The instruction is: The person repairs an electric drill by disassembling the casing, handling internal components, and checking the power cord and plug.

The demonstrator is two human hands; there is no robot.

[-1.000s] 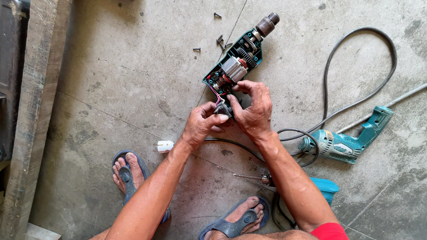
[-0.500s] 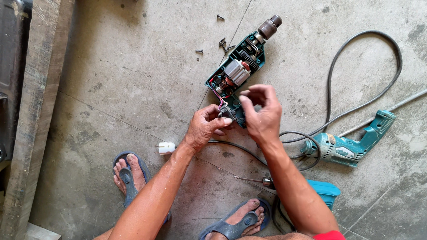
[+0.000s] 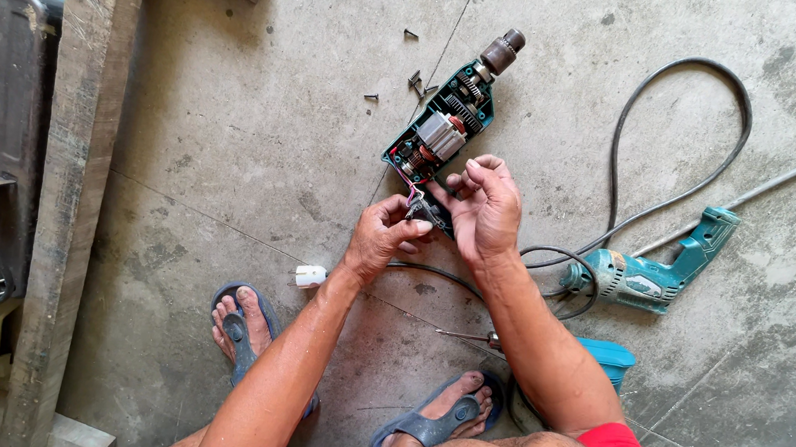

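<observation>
Two hands, left hand [image 3: 380, 239] and right hand [image 3: 486, 206]; two drills, one opened drill [image 3: 447, 125] and one closed teal drill [image 3: 648, 276]; two blue sandals [image 3: 242, 334]; about five loose screws [image 3: 416, 79]; one white plug [image 3: 310, 275]; one screwdriver [image 3: 469, 336]; one wooden plank [image 3: 73, 185].

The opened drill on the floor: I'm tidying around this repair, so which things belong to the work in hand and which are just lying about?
In hand:
- opened drill, motor exposed
- its wires, at the left hand and right hand
- loose screws
- screwdriver

Lying about:
- closed teal drill
- black cable loop
- white plug
- wooden plank
</observation>
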